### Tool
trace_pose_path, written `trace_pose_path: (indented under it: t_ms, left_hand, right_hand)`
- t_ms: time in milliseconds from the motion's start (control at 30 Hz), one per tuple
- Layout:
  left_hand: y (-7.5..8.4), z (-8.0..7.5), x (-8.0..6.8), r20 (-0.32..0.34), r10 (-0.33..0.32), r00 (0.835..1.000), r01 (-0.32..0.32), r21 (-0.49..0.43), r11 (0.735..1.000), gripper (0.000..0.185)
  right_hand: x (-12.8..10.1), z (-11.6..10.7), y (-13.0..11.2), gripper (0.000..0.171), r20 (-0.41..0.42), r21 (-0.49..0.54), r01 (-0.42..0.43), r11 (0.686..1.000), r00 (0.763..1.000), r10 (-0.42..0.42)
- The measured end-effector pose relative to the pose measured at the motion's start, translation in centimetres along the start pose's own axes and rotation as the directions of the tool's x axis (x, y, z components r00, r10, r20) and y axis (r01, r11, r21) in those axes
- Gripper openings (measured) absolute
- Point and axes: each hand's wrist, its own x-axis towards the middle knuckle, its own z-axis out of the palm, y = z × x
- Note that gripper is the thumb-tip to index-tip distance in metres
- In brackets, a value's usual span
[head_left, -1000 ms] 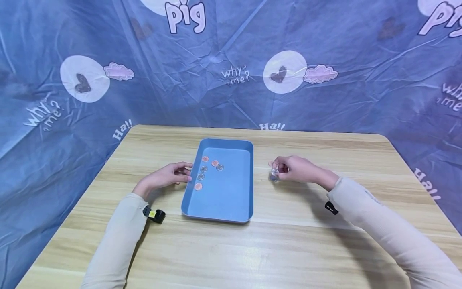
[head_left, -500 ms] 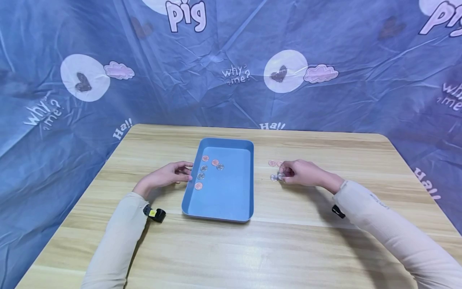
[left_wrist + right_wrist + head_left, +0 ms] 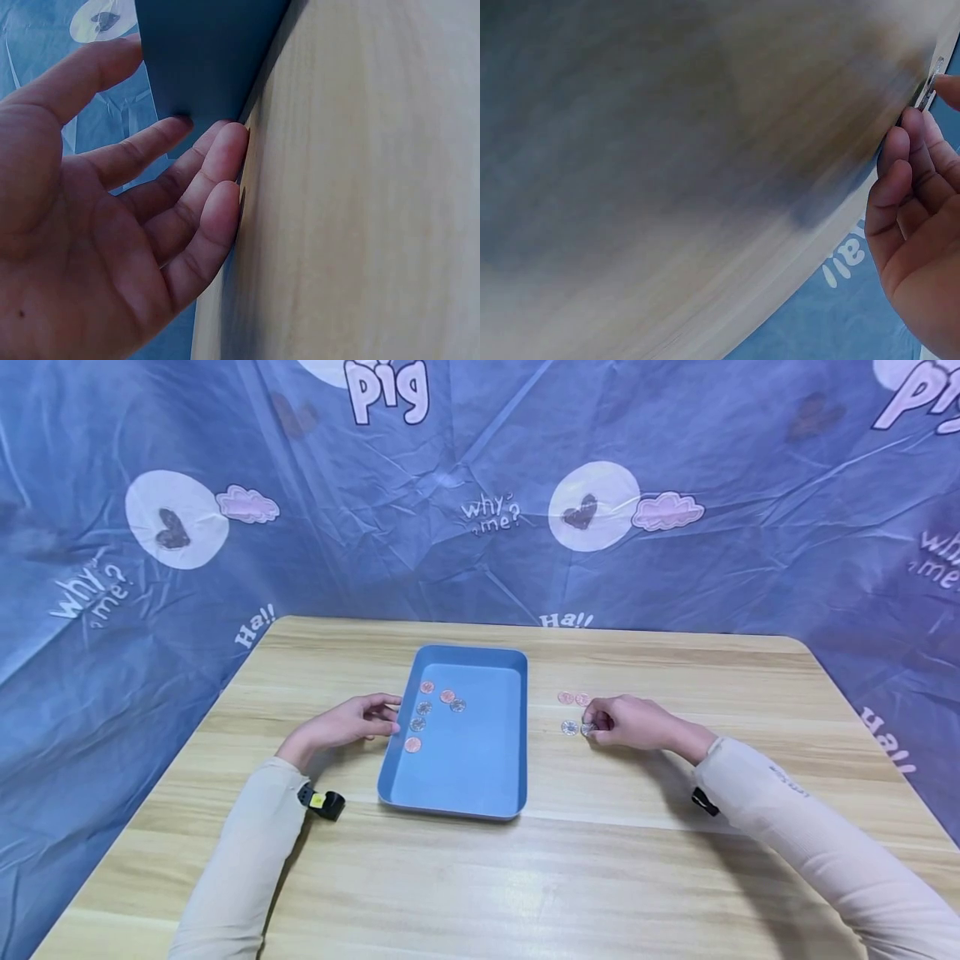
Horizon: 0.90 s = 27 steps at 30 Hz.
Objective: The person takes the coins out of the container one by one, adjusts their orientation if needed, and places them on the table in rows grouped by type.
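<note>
Resting on the pale wooden table (image 3: 480,877), the person's right hand (image 3: 633,724) is curling its fingertips down onto a silver coin (image 3: 587,727) lying on the wood to the right of the shallow blue rectangular plastic tray (image 3: 495,793); the fingers are pinching at that coin, though whether it is already lifted off the table is too small to tell. Just beside it another silver coin (image 3: 569,727) is lying flat, and two copper coins (image 3: 573,698) are sitting a little farther back, so four coins seem to be waiting outside the tray. Six coins, copper and silver mixed (image 3: 433,714), are already lying in the tray's left half, which suggests the sorting-in is somewhat past halfway. The left hand (image 3: 347,725) is lying relaxed, fingers nearly straight, with its fingertips (image 3: 225,161) touching the tray's left outer wall (image 3: 202,60) and gripping nothing. The right wrist view is mostly smeared table surface; only the curled fingers (image 3: 904,187) and a glint of coin at the upper right corner are readable. The left wrist view is showing only palm, tray wall and wood, with no coins visible. A small black and yellow wrist device (image 3: 324,804) is showing at the left sleeve. Behind the table a crinkled blue printed backdrop (image 3: 480,485) is hanging.
</note>
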Motion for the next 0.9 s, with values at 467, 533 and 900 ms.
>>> trace_pose_path:
  t_ms: [467, 533, 900]
  left_hand:
    - [-0.07, -0.09, 0.09, 0.001, 0.000, 1.000, 0.000, -0.001, 1.000, 0.064]
    - [-0.15, -0.08, 0.10, 0.000, 0.001, 1.000, -0.001, 0.002, 1.000, 0.064]
    - [-0.20, 0.02, 0.06, -0.002, 0.004, 1.000, -0.003, 0.008, 1.000, 0.064]
  right_hand:
    - [0.18, 0.35, -0.01, 0.018, -0.006, -0.008, -0.011, 1.000, 1.000, 0.011]
    - [0.17, 0.40, 0.01, 0.018, -0.007, 0.007, -0.011, 1.000, 1.000, 0.011]
    - [0.08, 0.42, 0.27, 0.019, 0.002, 0.110, 0.025, 0.994, 1.000, -0.025]
